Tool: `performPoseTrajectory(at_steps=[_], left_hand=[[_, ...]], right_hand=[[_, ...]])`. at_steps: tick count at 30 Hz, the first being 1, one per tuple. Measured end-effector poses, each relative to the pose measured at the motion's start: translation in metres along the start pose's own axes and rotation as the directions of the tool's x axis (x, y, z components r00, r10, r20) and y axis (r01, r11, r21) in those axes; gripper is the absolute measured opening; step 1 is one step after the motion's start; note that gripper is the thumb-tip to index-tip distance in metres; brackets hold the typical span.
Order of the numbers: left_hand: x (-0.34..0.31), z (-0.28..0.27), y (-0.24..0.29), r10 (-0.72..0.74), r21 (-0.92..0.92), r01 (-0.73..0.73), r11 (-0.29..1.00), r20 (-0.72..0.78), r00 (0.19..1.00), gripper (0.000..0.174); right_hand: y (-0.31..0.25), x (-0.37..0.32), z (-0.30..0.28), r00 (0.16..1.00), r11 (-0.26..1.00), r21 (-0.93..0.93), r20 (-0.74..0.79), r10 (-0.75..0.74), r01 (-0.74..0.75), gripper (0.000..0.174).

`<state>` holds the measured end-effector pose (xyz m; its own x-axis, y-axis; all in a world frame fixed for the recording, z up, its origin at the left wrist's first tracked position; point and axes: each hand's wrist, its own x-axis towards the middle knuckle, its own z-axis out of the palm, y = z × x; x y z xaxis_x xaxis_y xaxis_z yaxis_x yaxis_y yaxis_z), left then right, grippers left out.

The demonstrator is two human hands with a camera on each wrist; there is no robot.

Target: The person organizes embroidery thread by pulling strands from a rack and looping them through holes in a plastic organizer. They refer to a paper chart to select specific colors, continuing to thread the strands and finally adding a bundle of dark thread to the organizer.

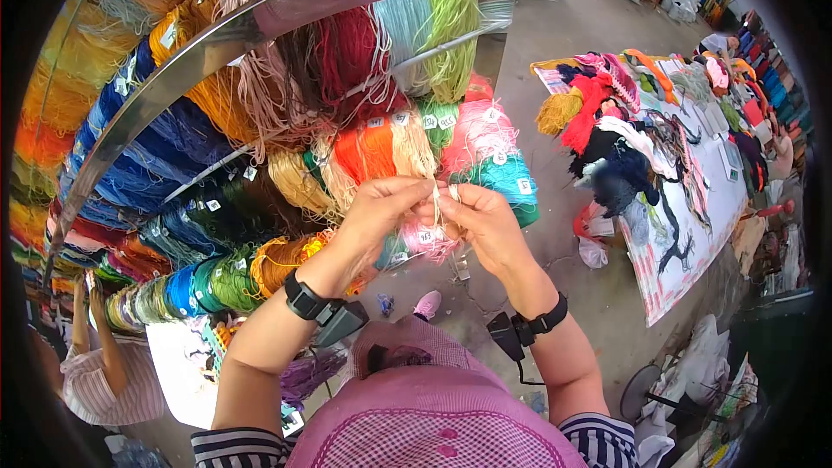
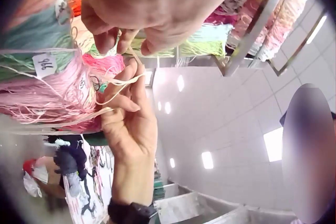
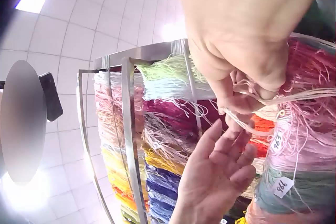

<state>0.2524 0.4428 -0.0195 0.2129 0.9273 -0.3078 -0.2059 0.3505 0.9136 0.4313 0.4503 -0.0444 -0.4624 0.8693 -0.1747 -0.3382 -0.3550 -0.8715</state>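
Note:
Cream yarn strands (image 1: pixel 437 198) run between my two hands, in front of the hanging skeins. My left hand (image 1: pixel 379 215) pinches them between thumb and forefinger; its back fills the top of the left wrist view. Facing it, my right hand (image 1: pixel 487 224) grips the same strands with thumb and fingers. In the right wrist view several pale strands (image 3: pixel 304 97) trail from the right hand across a pink skein (image 3: pixel 294 137) tagged 963. Below that hangs a grey-green skein (image 3: pixel 278 184) tagged 966. An orange-red skein (image 1: pixel 366 152) is just behind my left hand.
A curved metal rack rail (image 1: pixel 286 13) arches over many coloured skeins at left. To the right stands a white-covered table (image 1: pixel 685 247) heaped with yarn bundles. A person in a striped top (image 1: pixel 113 381) is at lower left. A fan (image 1: pixel 641 392) stands at lower right.

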Motion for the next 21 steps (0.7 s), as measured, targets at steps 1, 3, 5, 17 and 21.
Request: performPoseTrajectory(at_steps=[1,3,5,17,21], left_hand=[[0.002,0.000,0.001,-0.001,0.000,0.001,1.000,0.003,1.000,0.022],[0.002,-0.001,0.001,0.015,-0.087,-0.019,0.996,-0.043,0.999,0.018],[0.002,-0.001,0.002,0.027,-0.069,-0.030,0.997,-0.055,0.998,0.018],[0.008,0.001,0.001,0.066,0.014,-0.065,0.998,-0.054,0.996,0.017],[0.014,-0.007,-0.002,0.161,0.179,-0.151,0.972,-0.046,0.986,0.017]], right_hand=[[0.000,-0.001,0.000,1.000,1.000,-0.016,0.001,-0.003,0.003,0.021],[-0.001,-0.003,0.001,1.000,1.000,-0.013,-0.011,0.007,-0.007,0.021],[-0.001,-0.004,0.001,1.000,1.000,-0.012,-0.019,0.014,-0.014,0.021],[0.004,-0.007,-0.008,0.999,1.000,0.009,-0.023,-0.028,0.028,0.019],[-0.003,-0.012,-0.009,0.995,0.991,0.114,-0.073,-0.061,0.069,0.014]])
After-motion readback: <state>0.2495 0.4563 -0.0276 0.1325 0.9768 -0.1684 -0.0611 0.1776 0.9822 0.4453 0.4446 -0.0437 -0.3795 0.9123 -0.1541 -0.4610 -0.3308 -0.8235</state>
